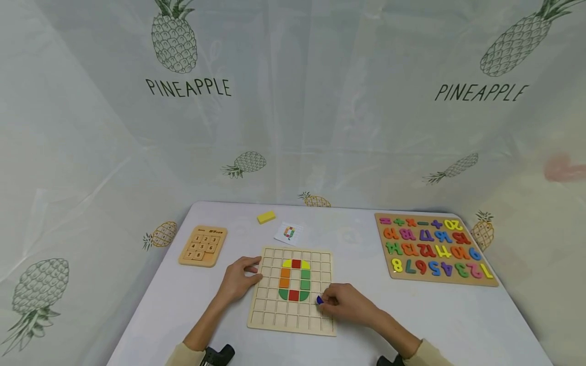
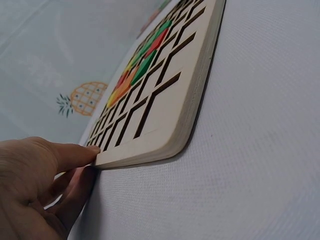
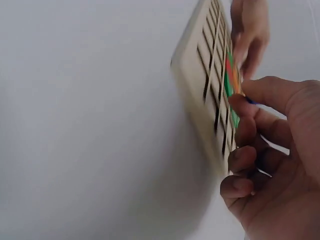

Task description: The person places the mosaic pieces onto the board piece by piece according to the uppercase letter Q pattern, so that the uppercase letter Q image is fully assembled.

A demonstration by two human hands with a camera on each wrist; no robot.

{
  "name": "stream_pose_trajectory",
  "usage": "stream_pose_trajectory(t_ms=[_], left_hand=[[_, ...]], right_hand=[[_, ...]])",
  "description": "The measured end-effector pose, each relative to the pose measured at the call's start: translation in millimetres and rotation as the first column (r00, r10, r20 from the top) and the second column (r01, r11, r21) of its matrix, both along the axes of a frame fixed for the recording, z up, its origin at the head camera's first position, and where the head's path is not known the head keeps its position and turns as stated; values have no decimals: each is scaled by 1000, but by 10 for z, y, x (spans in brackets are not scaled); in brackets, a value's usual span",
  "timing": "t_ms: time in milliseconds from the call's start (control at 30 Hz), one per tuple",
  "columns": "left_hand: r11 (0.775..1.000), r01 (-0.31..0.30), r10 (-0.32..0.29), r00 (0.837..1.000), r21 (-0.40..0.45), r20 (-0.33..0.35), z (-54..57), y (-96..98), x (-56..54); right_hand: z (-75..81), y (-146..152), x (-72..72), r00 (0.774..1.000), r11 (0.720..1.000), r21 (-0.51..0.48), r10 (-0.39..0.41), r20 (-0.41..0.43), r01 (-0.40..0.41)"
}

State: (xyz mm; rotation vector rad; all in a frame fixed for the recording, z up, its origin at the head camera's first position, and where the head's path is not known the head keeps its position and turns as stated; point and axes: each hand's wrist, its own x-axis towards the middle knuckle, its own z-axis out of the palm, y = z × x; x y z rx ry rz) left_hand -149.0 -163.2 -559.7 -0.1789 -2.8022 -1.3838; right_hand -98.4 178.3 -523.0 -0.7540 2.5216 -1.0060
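Note:
A square wooden grid board (image 1: 270,320) lies on the table with coloured tiles set as a ring: yellow, red, orange and green. At its left edge, the thumb and fingertips of my left hand (image 1: 237,278) rest against the wood; the left wrist view (image 2: 35,185) shows one digit over the rim. My right hand (image 1: 348,303) is above the board's lower right part, pinching a small dark blue tile (image 1: 319,300) between thumb and index finger. In the right wrist view the blue tile (image 3: 251,101) is mostly hidden by fingertips, and the other fingers are curled.
Behind the board lie a picture card (image 1: 289,234) with a coloured ring and a yellow block (image 1: 266,217). A wooden number slide puzzle (image 1: 203,246) is at left. A board of coloured numbers (image 1: 435,249) sits at right. A pineapple-printed curtain (image 1: 320,127) surrounds the table.

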Motion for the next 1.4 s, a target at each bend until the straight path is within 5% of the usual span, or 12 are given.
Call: stream_pose_trajectory(t_ms=[300, 1100, 1400], left_hand=[[1000, 0, 0, 1000, 2, -15, -3, -4, 8], [1000, 10, -10, 1000, 22, -8, -9, -7, -2], [1000, -4, 4, 1000, 14, 6, 1, -3, -1]], right_hand=[[17, -356, 60, 999, 996, 85, 30, 28, -32], [-52, -420, 32, 987, 983, 123, -124, -101, 136], [-59, -504, 64, 988, 983, 138, -104, -117, 120]])
